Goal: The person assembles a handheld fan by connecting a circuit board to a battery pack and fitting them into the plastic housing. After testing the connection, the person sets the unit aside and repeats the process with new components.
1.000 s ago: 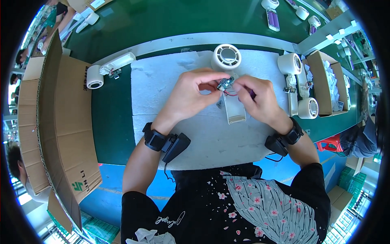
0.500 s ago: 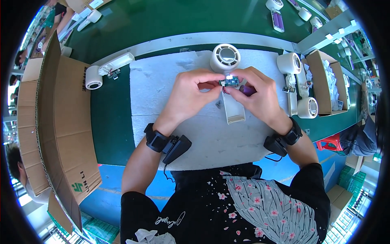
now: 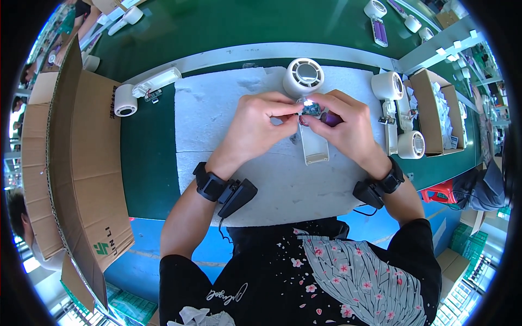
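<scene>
A white handheld fan lies before me, its round head at the far end and its opened handle shell toward me. Over the upper part of the handle is a small green-blue circuit board. My left hand is closed in a pinch at the board's left edge. From the other side, my right hand grips the board between thumb and fingers. A purple cylindrical battery shows inside the curl of my right hand, partly hidden. Thin reddish wires run near my right thumb.
A pale foam mat covers the middle of the green table. An opened fan lies at left beside a large cardboard box. More opened fans are at right, near a small carton of white pieces. A metal rail crosses behind.
The board has turned and shifted slightly right between my fingers. Its silver connector end, visible before, is now mostly covered by my left fingertips. The fan stays in place.
</scene>
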The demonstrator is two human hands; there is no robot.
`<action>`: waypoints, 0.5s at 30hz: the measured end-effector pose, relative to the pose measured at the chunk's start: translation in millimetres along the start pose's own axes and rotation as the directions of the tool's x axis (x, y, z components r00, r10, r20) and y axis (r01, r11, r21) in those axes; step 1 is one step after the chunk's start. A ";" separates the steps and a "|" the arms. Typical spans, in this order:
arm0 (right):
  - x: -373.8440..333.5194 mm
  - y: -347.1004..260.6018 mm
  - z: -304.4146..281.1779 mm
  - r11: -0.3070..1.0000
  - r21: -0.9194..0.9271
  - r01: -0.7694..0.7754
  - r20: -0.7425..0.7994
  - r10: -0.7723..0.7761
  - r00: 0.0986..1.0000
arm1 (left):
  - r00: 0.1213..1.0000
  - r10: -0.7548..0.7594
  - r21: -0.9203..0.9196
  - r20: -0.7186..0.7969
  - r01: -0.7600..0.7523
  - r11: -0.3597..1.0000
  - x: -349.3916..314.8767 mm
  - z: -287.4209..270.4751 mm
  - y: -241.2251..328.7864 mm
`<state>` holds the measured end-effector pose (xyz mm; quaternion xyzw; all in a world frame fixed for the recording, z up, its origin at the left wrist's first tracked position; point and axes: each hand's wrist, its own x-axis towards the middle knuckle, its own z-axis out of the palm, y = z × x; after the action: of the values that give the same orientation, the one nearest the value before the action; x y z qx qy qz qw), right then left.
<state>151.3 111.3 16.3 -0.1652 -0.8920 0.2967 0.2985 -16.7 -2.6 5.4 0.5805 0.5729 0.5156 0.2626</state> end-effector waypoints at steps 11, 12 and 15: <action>-0.5 -2.0 7.6 0.994 -0.082 0.073 -0.087 -0.080 0.993 | 1.000 -0.015 0.068 -0.024 0.016 0.998 0.4 0.1 3.6; -0.3 -2.9 8.6 0.993 -0.093 0.072 -0.095 -0.081 0.992 | 0.999 -0.019 0.028 -0.029 0.020 0.999 -0.1 0.4 0.8; 0.6 -6.4 7.9 0.999 -0.045 -0.004 -0.084 0.000 0.996 | 0.999 -0.024 -0.050 -0.037 0.022 0.999 -1.4 1.3 -4.0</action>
<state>145.1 103.3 15.5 -0.1851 -0.8850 0.2694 0.3314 -16.8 -2.7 1.0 0.5573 0.5715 0.5375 0.2720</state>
